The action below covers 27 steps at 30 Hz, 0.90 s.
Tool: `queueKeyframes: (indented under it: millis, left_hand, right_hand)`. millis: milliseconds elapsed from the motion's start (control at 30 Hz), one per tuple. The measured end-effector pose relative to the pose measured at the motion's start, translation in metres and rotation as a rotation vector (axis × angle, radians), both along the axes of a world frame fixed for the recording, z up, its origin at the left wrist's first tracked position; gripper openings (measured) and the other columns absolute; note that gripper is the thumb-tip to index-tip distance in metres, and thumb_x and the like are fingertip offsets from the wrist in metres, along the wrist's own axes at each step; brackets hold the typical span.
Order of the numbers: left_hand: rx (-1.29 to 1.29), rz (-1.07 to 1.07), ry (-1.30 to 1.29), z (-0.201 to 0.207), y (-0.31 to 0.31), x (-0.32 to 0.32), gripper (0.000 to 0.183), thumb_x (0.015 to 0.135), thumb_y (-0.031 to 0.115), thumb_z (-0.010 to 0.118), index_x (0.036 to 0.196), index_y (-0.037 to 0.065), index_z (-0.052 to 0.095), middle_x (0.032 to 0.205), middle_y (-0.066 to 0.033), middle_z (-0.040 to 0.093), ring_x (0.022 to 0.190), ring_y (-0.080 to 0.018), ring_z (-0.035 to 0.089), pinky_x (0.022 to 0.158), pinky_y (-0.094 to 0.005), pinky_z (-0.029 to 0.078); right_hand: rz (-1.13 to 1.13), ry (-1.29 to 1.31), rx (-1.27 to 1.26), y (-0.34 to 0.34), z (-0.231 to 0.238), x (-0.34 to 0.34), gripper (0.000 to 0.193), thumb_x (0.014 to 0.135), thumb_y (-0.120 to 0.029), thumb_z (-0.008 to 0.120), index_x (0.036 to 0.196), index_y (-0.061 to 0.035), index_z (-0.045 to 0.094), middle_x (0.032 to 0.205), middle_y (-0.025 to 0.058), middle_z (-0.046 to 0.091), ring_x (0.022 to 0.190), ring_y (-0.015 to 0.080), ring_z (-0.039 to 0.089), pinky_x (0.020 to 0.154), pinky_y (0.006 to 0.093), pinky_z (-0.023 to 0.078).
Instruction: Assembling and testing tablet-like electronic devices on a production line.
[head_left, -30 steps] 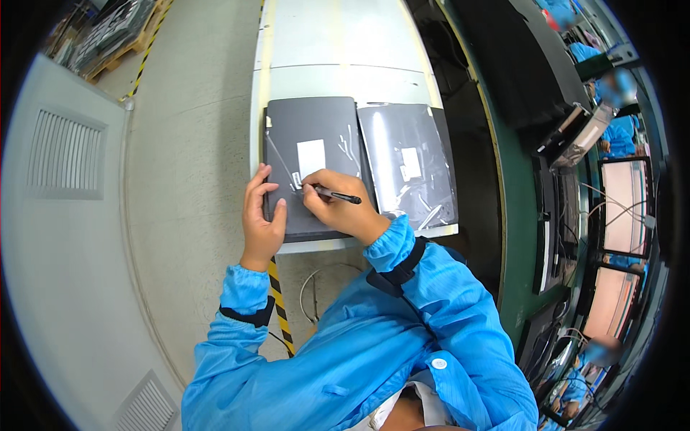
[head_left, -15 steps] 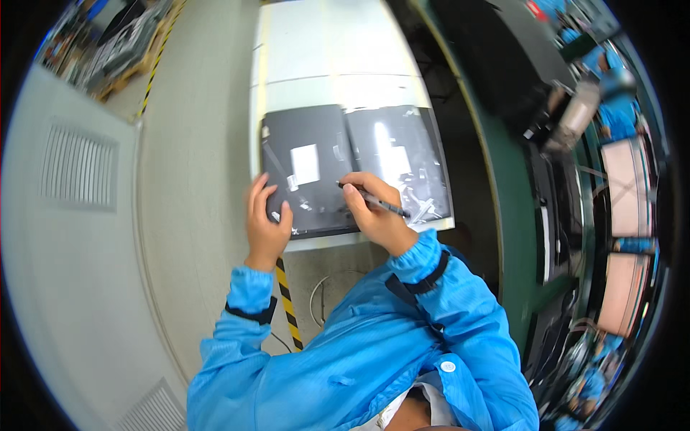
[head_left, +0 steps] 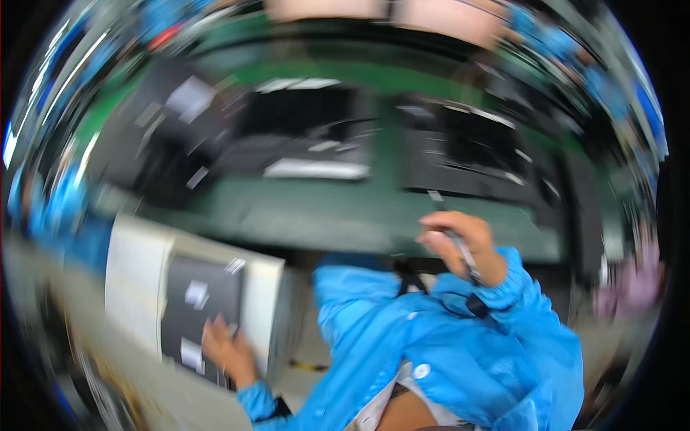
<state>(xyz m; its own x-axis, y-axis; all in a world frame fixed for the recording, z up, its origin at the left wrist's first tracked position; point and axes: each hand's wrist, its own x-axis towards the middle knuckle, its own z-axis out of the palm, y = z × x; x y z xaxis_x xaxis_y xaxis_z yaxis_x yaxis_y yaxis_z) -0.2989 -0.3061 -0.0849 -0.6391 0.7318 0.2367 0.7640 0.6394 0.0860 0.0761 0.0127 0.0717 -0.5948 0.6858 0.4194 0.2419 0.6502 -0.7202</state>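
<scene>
In my right hand (head_left: 466, 248) is a slim dark pen (head_left: 463, 253), its fingers closed round it. That hand is raised over the near edge of a green workbench (head_left: 309, 208). My left hand (head_left: 228, 352) lies low at the left, on dark flat panels (head_left: 215, 280) with white labels. Its fingers look spread, though motion blurs them, and I see nothing held in them. The panels rest on a white table (head_left: 133, 287).
On the green bench stand a dark panel with a black screen (head_left: 298, 111) and a white strip (head_left: 316, 169), plus another dark unit (head_left: 467, 144) to its right. A dark bulky object (head_left: 172, 122) is at the left. Blurred people in blue show beyond.
The view has swung right, so the green bench now lies ahead and the white table at my left. My right hand has left the panels with the pen; my left hand stays on them.
</scene>
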Motion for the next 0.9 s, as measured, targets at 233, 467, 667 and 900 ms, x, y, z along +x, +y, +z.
queueKeyframes:
  millis: [233, 467, 667, 900]
  left_hand:
    - [-0.128, 0.105, 0.138, -0.024, 0.004, -0.192, 0.059, 0.098, 0.044, 0.057, 0.144, 0.005, 0.054, 0.146, -0.0245, 0.052, 0.125, -0.0451, 0.057, 0.1, -0.057, 0.047]
    - [-0.15, -0.03, 0.501, -0.089, 0.008, -0.394, 0.084, 0.09, 0.076, 0.05, 0.119, 0.0, 0.07, 0.107, -0.0245, 0.071, 0.098, -0.04, 0.068, 0.09, -0.0518, 0.051]
    - [-0.093, -0.085, -1.026, 0.076, 0.172, -0.1, 0.055, 0.106, 0.033, 0.057, 0.149, 0.0, 0.05, 0.142, -0.0211, 0.06, 0.119, -0.0297, 0.063, 0.101, -0.0415, 0.051]
    - [0.538, -0.641, -1.899, 0.139, 0.117, 0.052, 0.085, 0.102, 0.066, 0.039, 0.154, -0.003, 0.037, 0.136, -0.0299, 0.059, 0.119, -0.0414, 0.064, 0.104, -0.0558, 0.048]
  right_hand:
    - [-0.981, -0.211, 0.403, -0.001, -0.035, 0.206, 0.035, 0.085, -0.017, 0.079, 0.115, -0.0037, 0.067, 0.098, 0.0156, 0.071, 0.089, 0.0316, 0.07, 0.079, 0.0424, 0.054]
    - [-1.661, -1.067, 0.197, -0.013, -0.045, 0.383, 0.081, 0.079, -0.042, 0.083, 0.144, -0.0123, 0.047, 0.151, 0.0131, 0.05, 0.147, 0.0326, 0.037, 0.116, 0.0655, 0.026]
    - [-1.49, -1.01, 0.613, -0.06, -0.043, 0.441, 0.056, 0.082, -0.016, 0.077, 0.134, -0.0096, 0.059, 0.131, 0.0114, 0.065, 0.127, 0.0326, 0.058, 0.11, 0.051, 0.042]
    - [-0.782, -0.59, 1.161, -0.072, 0.007, 0.311, 0.035, 0.094, -0.007, 0.066, 0.128, -0.0101, 0.057, 0.125, 0.0134, 0.07, 0.116, 0.0365, 0.067, 0.104, 0.0535, 0.047]
